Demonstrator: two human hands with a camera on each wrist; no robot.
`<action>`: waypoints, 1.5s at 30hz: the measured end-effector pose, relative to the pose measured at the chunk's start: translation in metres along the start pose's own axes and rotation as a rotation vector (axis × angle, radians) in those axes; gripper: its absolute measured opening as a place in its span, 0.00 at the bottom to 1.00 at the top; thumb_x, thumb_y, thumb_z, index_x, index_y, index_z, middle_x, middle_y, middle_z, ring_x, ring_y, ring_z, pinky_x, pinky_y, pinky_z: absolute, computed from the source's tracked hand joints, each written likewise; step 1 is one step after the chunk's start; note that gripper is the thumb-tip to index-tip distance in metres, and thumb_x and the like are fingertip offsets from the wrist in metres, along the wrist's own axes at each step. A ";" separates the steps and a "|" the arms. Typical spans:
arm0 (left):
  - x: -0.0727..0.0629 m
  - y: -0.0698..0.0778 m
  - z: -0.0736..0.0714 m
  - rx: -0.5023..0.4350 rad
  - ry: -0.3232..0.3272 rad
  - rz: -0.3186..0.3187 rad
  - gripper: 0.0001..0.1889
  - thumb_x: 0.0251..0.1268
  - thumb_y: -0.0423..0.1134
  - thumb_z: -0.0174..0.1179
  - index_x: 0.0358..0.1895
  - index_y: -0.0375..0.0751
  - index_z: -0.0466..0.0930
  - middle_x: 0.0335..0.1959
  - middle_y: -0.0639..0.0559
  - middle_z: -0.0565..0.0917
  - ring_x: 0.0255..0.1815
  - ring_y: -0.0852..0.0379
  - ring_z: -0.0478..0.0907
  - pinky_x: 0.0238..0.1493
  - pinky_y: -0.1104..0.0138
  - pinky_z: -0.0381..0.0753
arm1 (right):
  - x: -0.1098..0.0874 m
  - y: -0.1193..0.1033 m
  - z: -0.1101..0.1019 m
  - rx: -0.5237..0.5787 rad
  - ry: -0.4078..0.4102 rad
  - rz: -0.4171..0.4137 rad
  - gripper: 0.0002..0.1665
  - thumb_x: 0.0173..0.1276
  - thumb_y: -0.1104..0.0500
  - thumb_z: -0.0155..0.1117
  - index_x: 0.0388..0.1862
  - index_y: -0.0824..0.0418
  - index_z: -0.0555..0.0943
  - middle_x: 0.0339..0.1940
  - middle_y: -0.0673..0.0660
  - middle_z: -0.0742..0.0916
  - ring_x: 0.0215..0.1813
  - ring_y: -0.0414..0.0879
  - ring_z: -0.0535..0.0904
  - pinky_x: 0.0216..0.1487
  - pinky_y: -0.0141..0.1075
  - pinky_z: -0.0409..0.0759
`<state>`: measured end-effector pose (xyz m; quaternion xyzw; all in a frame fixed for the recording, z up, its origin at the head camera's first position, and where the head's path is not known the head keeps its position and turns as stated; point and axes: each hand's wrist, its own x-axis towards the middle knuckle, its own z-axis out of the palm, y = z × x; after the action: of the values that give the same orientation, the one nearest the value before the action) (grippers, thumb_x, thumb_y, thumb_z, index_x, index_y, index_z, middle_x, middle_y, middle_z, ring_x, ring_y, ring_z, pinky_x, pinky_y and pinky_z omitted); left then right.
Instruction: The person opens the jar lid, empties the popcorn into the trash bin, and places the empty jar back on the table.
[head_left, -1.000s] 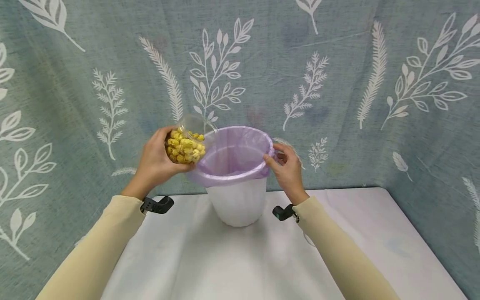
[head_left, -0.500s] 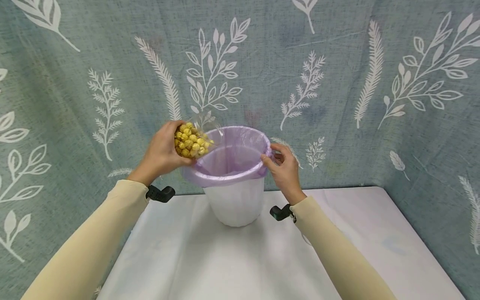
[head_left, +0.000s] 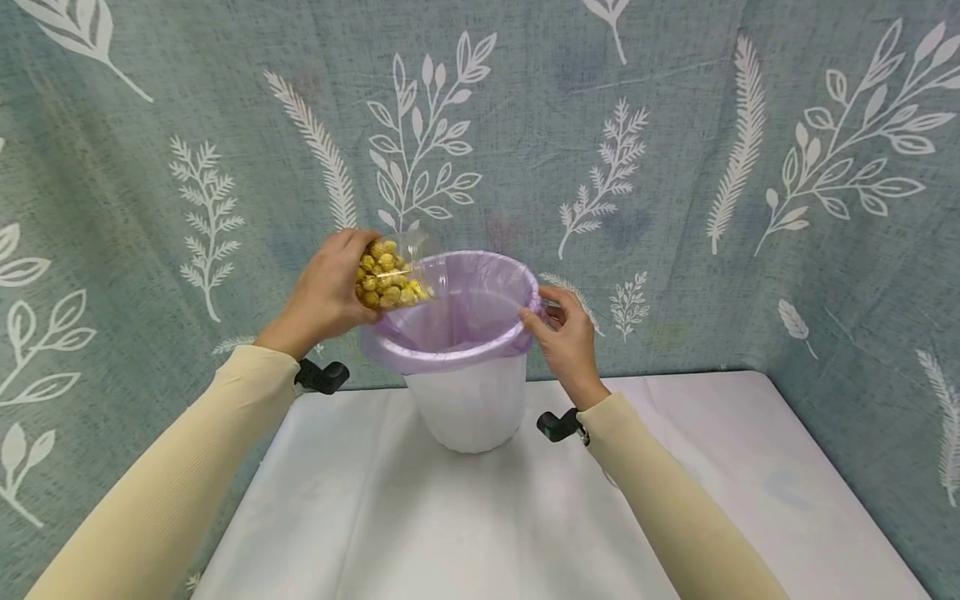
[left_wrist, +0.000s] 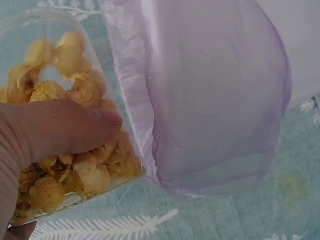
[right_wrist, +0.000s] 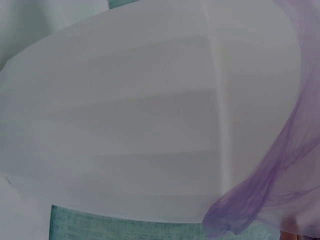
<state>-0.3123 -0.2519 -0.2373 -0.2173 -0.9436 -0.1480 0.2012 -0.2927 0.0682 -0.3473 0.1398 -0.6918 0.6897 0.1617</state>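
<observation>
My left hand (head_left: 322,279) grips a clear plastic jar (head_left: 437,271) of yellow popcorn (head_left: 384,279). The jar lies nearly on its side, its mouth over the left rim of a white trash can (head_left: 468,404). Across the jar's wall lies my left thumb in the left wrist view, with popcorn (left_wrist: 47,192) showing through the plastic. A purple trash bag (head_left: 450,358) lines the can and folds down over its rim. With thumb and fingers, my right hand (head_left: 570,342) pinches the bagged rim on the right; in the right wrist view, gathered purple film (right_wrist: 245,205) hangs there.
The can stands upright on a white-covered table (head_left: 435,525), near its back edge. Close behind and at both sides hangs a green-blue cloth (head_left: 510,125) with white leaf prints. A black wrist device (head_left: 322,377) sits on the left wrist, another (head_left: 558,425) on the right.
My left hand has moved right and slightly up, tipping the jar further over the can. Popcorn has shifted toward the jar's mouth. The right hand keeps its hold on the rim.
</observation>
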 end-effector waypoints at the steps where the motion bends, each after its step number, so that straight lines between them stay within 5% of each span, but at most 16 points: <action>1: 0.000 0.000 0.000 0.006 -0.005 0.002 0.56 0.30 0.25 0.85 0.73 0.31 0.67 0.67 0.34 0.73 0.70 0.34 0.66 0.75 0.40 0.64 | 0.000 0.000 0.000 0.000 0.001 0.000 0.29 0.75 0.66 0.68 0.70 0.76 0.73 0.72 0.71 0.74 0.67 0.64 0.74 0.75 0.50 0.71; 16: -0.001 0.000 0.001 0.081 -0.016 0.065 0.55 0.29 0.23 0.83 0.73 0.30 0.67 0.68 0.34 0.73 0.70 0.33 0.66 0.75 0.40 0.64 | 0.001 0.000 0.002 -0.023 0.007 -0.010 0.28 0.75 0.67 0.67 0.69 0.78 0.73 0.71 0.72 0.74 0.66 0.65 0.75 0.75 0.52 0.71; 28: 0.000 -0.001 0.003 0.112 -0.042 0.109 0.54 0.30 0.20 0.81 0.72 0.29 0.68 0.68 0.36 0.73 0.72 0.34 0.65 0.76 0.41 0.64 | 0.013 0.036 -0.001 -0.010 0.020 -0.043 0.29 0.74 0.59 0.72 0.70 0.69 0.77 0.70 0.62 0.77 0.65 0.58 0.76 0.73 0.45 0.74; 45: -0.001 -0.002 0.003 0.147 -0.054 0.154 0.52 0.30 0.18 0.77 0.72 0.29 0.69 0.66 0.35 0.74 0.71 0.34 0.66 0.76 0.41 0.63 | 0.013 0.036 -0.001 -0.021 0.020 -0.036 0.29 0.73 0.59 0.73 0.69 0.67 0.78 0.67 0.60 0.79 0.64 0.55 0.77 0.71 0.44 0.76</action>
<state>-0.3136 -0.2532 -0.2407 -0.2776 -0.9376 -0.0566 0.2018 -0.3199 0.0701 -0.3746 0.1436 -0.6946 0.6809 0.1822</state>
